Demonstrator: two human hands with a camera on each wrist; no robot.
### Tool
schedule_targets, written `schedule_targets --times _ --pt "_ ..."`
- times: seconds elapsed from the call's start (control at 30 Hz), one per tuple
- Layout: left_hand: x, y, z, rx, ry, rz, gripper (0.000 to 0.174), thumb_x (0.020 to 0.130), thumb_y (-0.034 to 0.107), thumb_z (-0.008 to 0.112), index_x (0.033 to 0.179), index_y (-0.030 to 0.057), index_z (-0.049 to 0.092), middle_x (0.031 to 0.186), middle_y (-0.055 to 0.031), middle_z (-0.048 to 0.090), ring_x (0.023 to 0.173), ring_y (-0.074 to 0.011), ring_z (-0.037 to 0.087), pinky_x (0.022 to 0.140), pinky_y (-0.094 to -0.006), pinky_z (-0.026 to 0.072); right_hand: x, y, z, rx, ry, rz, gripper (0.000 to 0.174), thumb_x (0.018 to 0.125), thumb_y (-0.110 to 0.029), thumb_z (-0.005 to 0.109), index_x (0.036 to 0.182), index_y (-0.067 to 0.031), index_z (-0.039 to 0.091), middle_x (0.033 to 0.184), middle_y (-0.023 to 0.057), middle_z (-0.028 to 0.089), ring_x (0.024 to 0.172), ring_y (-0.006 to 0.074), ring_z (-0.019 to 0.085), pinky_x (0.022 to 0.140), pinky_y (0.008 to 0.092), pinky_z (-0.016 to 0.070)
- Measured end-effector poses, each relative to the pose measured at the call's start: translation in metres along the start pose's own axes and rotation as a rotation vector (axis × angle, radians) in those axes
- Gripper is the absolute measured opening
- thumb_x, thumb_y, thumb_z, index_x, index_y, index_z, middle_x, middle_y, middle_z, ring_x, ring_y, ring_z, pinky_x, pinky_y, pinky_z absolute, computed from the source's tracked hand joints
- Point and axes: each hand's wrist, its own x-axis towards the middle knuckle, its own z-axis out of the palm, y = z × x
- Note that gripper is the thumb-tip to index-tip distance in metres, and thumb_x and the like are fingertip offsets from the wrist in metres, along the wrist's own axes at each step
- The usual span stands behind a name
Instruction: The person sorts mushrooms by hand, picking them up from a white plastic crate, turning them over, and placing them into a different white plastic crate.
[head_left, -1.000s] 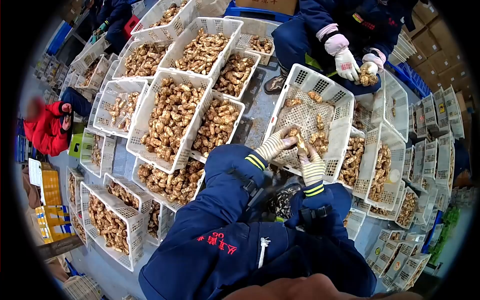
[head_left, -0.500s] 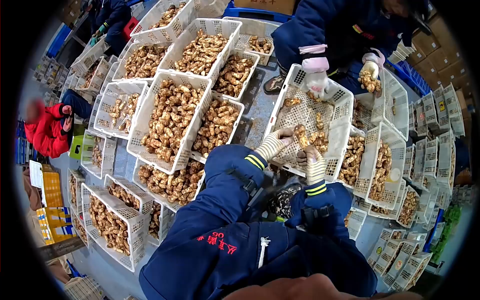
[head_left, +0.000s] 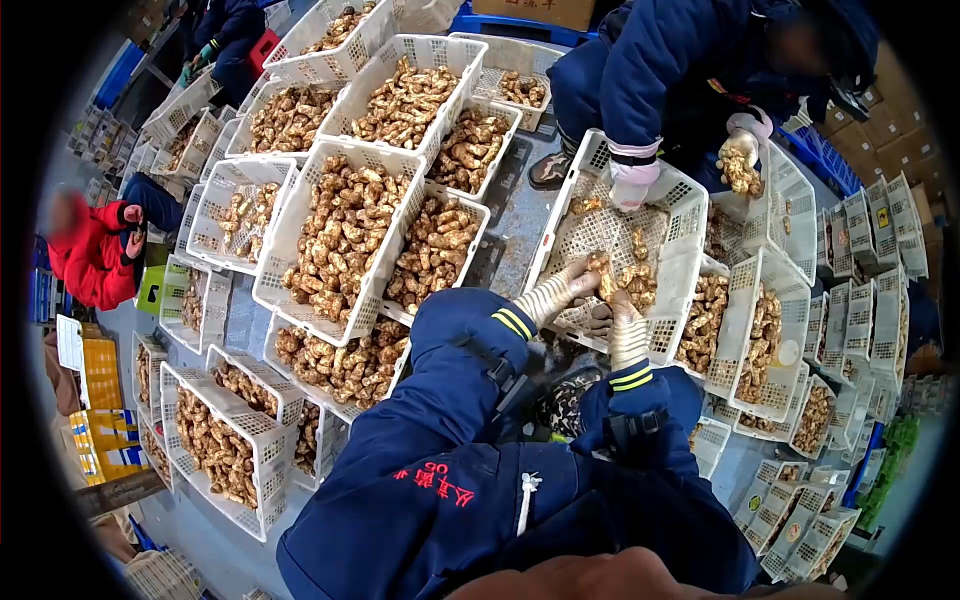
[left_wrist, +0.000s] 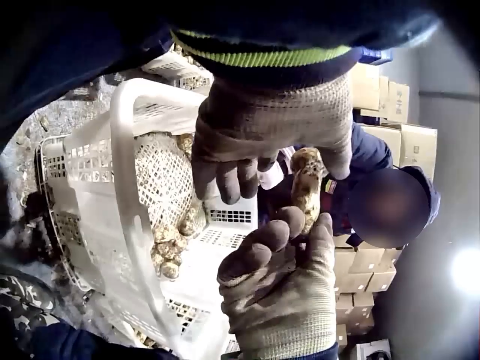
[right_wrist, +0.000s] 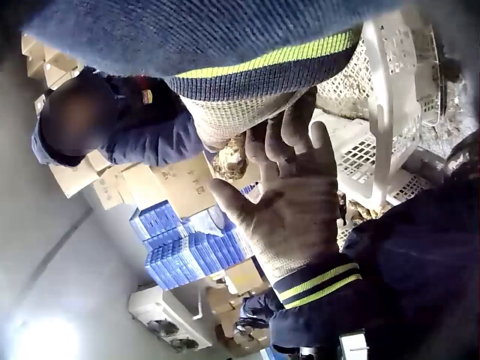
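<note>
A stubby brown-and-cream mushroom (head_left: 604, 272) stands upright over the near part of a white perforated crate (head_left: 690, 262). My right hand (head_left: 627, 335), in a striped knit glove with dark fingers, pinches its lower end between thumb and fingertips. In the left wrist view the pale stem of the mushroom (left_wrist: 307, 196) rises from that grip. My left hand (head_left: 560, 292), gloved alike, is beside the upper end, its fingers loosely extended. The right wrist view shows the left palm (right_wrist: 296, 214) with fingers spread. Several more mushrooms (head_left: 638, 282) lie in the crate beneath.
Stacked white crates heaped with mushrooms stand on the left (head_left: 345, 235) and right (head_left: 765, 340). Across the crate a person in navy reaches in with one gloved hand (head_left: 633, 185) and holds mushrooms in the other (head_left: 740, 165). A person in red (head_left: 90, 255) sits far left.
My left hand came off the mushroom, then moved back close beside it; the right kept its pinch. The person opposite leaned forward and lowered one hand from their mushrooms into the crate.
</note>
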Motion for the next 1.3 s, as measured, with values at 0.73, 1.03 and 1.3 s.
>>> schedule_targets --times 0.73,1.03,1.3 --pt "-0.022 0.029 0.014 -0.296 0.23 0.125 0.033 0.09 0.028 0.065 0.114 0.0051 0.063 0.077 0.0021 0.057 0.072 -0.0103 0.057 0.071 -0.0273 0.051 0.038 0.017 -0.026 -0.26 -0.171 0.143 0.045 0.096 -0.04 0.053 0.12 -0.0024 0.057 0.094 0.013 0.068 0.064 0.0142 0.061 0.055 0.0267 0.0511" --pt "-0.019 0.03 0.029 -0.361 0.33 0.134 0.022 0.089 0.021 0.066 0.098 0.0029 0.058 0.068 0.001 0.049 0.061 -0.0107 0.048 0.059 -0.029 0.0454 0.236 0.03 -0.036 -1.488 -0.036 -0.339 0.035 0.085 -0.024 0.059 0.117 -0.0096 0.061 0.104 0.0207 0.065 0.098 0.0353 0.062 0.091 0.0426 0.0469" --pt "-0.019 0.034 0.028 -0.282 0.306 -0.027 0.029 0.088 0.023 0.068 0.103 0.0094 0.047 0.076 0.0012 0.05 0.065 -0.0093 0.051 0.057 -0.0252 0.0478 0.334 0.028 0.003 -1.804 -0.001 -0.411 0.053 0.079 -0.017 0.065 0.129 -0.0135 0.049 0.13 0.0125 0.053 0.112 0.0329 0.056 0.092 0.0444 0.0477"
